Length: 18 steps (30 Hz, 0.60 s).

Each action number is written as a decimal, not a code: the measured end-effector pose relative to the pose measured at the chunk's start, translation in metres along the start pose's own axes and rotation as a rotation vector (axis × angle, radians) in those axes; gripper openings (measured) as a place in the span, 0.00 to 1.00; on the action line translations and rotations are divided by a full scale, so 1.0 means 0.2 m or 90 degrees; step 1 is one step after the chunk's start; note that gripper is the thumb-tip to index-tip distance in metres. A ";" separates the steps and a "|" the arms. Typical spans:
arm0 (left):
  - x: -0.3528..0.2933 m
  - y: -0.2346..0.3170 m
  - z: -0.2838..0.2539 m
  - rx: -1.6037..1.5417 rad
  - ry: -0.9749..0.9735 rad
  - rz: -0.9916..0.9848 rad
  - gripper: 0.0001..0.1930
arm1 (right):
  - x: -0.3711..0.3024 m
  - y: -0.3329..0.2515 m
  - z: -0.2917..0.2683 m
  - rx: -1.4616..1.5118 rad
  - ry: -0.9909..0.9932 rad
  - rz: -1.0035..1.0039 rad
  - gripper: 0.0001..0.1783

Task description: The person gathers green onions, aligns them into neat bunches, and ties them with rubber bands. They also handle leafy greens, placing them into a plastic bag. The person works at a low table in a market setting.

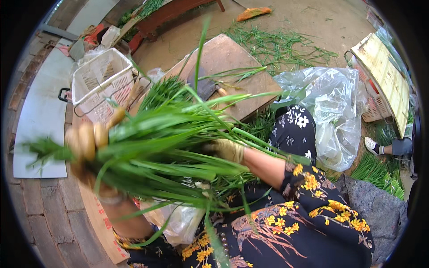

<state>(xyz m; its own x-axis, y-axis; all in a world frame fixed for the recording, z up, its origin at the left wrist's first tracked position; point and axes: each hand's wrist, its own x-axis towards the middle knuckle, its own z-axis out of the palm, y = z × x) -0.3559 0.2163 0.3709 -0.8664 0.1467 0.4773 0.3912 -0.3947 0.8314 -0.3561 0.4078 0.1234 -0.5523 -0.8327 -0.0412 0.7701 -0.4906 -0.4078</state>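
Note:
Slightly blurred, my left hand (85, 149) in a yellowish glove is wrapped round one end of a big bundle of long green leafy stalks, like garlic chives (165, 145). Short ends stick out to the left of the fist, while the long leaves fan out rightward above my lap. My right hand (226, 149), in a pale glove, is among the leaves at the right side of the bundle; leaves hide its fingers. Beyond the bundle, a cleaver (209, 88) with a wooden handle rests on a wooden board (243, 60), beside more green stalks (163, 94).
A white plastic basket (105, 73) with wire handles stands at the left. Clear plastic sheeting (333, 107) lies right of the board. Loose stalks (281, 49) litter the floor beyond. At the far right are another crate (375, 105), a board on it, and a person's foot (372, 146).

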 end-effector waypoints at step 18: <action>-0.06 0.04 -0.06 0.162 -0.021 -0.009 0.09 | -0.24 -0.44 0.02 -0.367 0.183 0.016 0.26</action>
<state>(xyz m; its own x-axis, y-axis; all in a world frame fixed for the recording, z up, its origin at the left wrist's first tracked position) -0.3465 0.2011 0.3688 -0.8636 0.1813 0.4704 0.4480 -0.1516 0.8811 -0.3959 0.4897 0.1645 -0.6615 -0.7010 -0.2664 0.5329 -0.1895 -0.8247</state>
